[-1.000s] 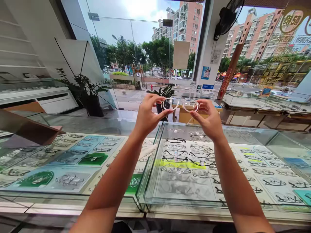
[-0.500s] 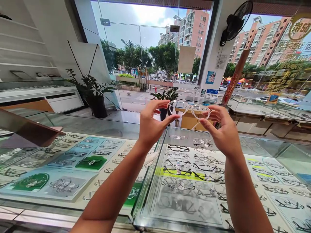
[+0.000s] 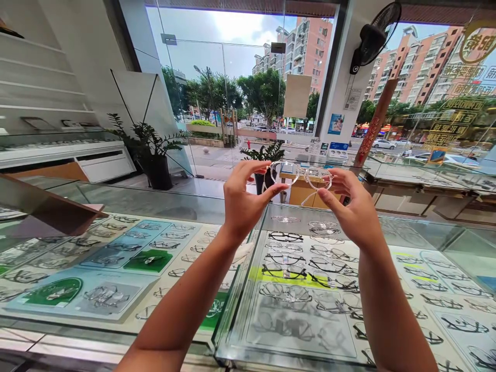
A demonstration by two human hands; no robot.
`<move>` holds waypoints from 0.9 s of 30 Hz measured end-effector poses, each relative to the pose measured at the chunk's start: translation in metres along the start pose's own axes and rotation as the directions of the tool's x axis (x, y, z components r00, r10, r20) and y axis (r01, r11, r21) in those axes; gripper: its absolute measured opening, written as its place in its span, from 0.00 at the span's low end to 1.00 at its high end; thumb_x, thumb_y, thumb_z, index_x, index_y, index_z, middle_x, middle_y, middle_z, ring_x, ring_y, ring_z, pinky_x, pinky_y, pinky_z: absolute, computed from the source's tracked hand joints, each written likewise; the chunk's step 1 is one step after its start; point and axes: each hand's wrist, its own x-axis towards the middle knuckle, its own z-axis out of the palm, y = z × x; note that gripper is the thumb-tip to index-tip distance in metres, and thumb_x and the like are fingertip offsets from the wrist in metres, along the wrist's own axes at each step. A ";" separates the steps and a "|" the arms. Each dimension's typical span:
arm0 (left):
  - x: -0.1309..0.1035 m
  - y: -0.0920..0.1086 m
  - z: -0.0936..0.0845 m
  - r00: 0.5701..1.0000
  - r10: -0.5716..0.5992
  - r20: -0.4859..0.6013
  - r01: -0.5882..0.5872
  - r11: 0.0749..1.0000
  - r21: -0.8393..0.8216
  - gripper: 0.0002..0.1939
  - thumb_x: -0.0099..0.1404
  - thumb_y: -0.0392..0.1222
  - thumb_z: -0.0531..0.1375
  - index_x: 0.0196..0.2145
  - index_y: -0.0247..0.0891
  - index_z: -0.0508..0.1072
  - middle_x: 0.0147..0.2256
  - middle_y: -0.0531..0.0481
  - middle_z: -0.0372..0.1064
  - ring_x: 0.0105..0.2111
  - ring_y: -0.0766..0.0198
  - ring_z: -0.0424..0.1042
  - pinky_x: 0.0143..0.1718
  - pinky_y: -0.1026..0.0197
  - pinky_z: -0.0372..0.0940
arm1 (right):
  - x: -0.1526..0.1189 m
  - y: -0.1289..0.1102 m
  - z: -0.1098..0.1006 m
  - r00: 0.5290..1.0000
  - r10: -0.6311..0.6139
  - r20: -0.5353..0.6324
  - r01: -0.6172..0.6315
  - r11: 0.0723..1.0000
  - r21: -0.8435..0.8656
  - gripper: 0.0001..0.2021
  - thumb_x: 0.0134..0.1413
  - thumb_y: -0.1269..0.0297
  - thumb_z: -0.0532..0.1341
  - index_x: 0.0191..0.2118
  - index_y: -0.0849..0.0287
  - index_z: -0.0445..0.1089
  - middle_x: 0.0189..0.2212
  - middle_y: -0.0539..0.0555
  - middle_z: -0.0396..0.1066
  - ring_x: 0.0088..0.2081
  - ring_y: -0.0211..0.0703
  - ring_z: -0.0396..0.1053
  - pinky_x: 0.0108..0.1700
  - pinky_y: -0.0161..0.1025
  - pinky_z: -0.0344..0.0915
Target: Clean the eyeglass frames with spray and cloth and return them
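A pair of round, clear-framed glasses (image 3: 299, 175) is held up above the glass counters, against the window. My left hand (image 3: 248, 194) pinches its left side between thumb and fingers. On the right side, my right hand (image 3: 351, 204) grips the rim the same way, thumb below and fingers above. A thin clear temple hangs down below the frame, between the hands. Under my arms, the glass display case (image 3: 236, 320) holds several rows of eyeglasses, among them dark frames (image 3: 284, 272) on a yellow strip.
Potted plants (image 3: 158, 170) stand by the window. To the left, a brown angled panel (image 3: 50, 206) rests over the counter. A black wall fan (image 3: 374, 39) hangs at upper right, and another display counter (image 3: 437, 186) stands beyond my right hand.
The glasses have turned slightly, and the hanging temple has shifted a little to the left. Both hands keep their hold in nearly the same place.
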 end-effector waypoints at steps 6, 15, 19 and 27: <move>0.000 -0.002 0.000 1.000 -0.001 0.014 0.001 1.000 -0.003 0.29 0.59 0.61 0.76 0.52 0.44 0.80 0.47 0.46 0.81 0.44 0.57 0.80 0.42 0.53 0.74 | 0.000 -0.003 0.000 0.999 -0.021 -0.028 0.020 1.000 -0.014 0.25 0.64 0.46 0.70 0.62 0.47 0.71 0.56 0.59 0.80 0.54 0.59 0.79 0.57 0.65 0.76; 0.000 -0.004 0.002 0.999 -0.041 0.016 0.041 0.998 -0.052 0.28 0.59 0.60 0.76 0.52 0.45 0.80 0.47 0.46 0.80 0.46 0.57 0.81 0.42 0.54 0.75 | 0.000 -0.006 -0.001 0.997 -0.053 -0.056 0.053 0.999 -0.004 0.24 0.63 0.46 0.71 0.61 0.46 0.73 0.54 0.57 0.80 0.56 0.58 0.78 0.60 0.63 0.75; 0.000 -0.004 0.002 0.998 -0.061 0.025 0.063 0.996 -0.066 0.27 0.61 0.61 0.75 0.52 0.45 0.80 0.47 0.46 0.80 0.46 0.57 0.81 0.42 0.54 0.76 | 0.000 -0.007 -0.001 0.996 -0.061 -0.070 0.060 0.998 -0.016 0.24 0.63 0.46 0.71 0.60 0.46 0.73 0.53 0.57 0.80 0.54 0.57 0.79 0.59 0.62 0.75; 0.000 -0.009 0.003 0.999 -0.007 0.034 0.009 0.997 -0.077 0.28 0.62 0.60 0.75 0.53 0.44 0.79 0.48 0.45 0.80 0.47 0.57 0.81 0.43 0.54 0.77 | -0.001 -0.006 -0.001 0.995 -0.069 -0.075 0.068 0.997 -0.027 0.24 0.63 0.47 0.72 0.60 0.47 0.72 0.55 0.57 0.80 0.56 0.58 0.78 0.56 0.61 0.77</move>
